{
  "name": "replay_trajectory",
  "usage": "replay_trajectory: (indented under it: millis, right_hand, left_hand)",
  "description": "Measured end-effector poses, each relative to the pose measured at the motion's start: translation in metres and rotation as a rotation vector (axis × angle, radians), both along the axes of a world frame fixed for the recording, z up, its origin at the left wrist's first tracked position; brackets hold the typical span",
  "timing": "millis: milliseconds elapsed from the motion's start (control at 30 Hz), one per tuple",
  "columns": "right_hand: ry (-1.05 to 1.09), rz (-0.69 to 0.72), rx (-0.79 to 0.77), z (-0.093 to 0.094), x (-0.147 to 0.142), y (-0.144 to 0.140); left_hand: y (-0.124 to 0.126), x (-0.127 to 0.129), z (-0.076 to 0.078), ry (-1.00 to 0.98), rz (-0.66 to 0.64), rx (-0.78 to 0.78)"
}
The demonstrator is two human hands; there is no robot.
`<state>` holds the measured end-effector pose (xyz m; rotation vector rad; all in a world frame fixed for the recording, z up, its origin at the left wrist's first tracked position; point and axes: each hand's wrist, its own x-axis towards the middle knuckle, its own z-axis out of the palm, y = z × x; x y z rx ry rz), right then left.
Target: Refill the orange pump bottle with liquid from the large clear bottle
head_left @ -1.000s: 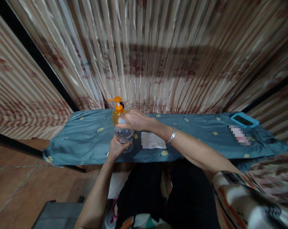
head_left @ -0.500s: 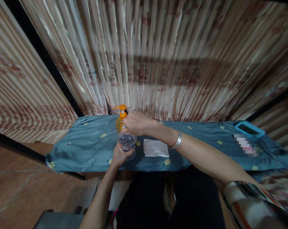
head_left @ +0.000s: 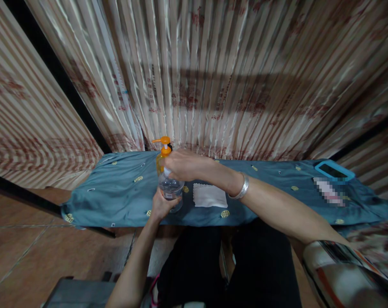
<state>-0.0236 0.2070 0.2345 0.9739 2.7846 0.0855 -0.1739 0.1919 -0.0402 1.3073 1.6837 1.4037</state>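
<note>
A clear plastic bottle (head_left: 170, 188) stands on the blue cloth-covered table (head_left: 116, 196) just ahead of me. My left hand (head_left: 161, 204) wraps the bottle's lower part from the near side. My right hand (head_left: 181, 164) is closed over the bottle's top, hiding the cap. Right behind the bottle stands an orange pump bottle (head_left: 163, 150), its nozzle pointing left. A folded white cloth (head_left: 209, 196) lies flat on the table to the right of the bottle, under my right wrist.
A phone in a blue case (head_left: 334, 170) lies at the table's far right, with a blurred item (head_left: 328, 191) beside it. Striped curtains (head_left: 213, 77) hang close behind the table. Tiled floor (head_left: 36, 256) opens to the left; my legs are under the table's front edge.
Both hands stay on the clear bottle. My right hand has shifted slightly on its top. The view has tilted a little, moving the table lower in the picture.
</note>
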Motion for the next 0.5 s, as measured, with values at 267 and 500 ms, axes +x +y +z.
replay_trajectory:
  millis: [267,500]
  right_hand:
    - [0.016,-0.042,-0.011,0.0018,-0.0013,-0.0017]
    - [0.058,0.040,0.006,-0.0041,0.0012,0.0064]
  left_hand:
    - [-0.0003,0.0007,0.0045,-0.077,-0.004,-0.053]
    - [0.0022,-0.0009,-0.0001,-0.090,-0.011,-0.043]
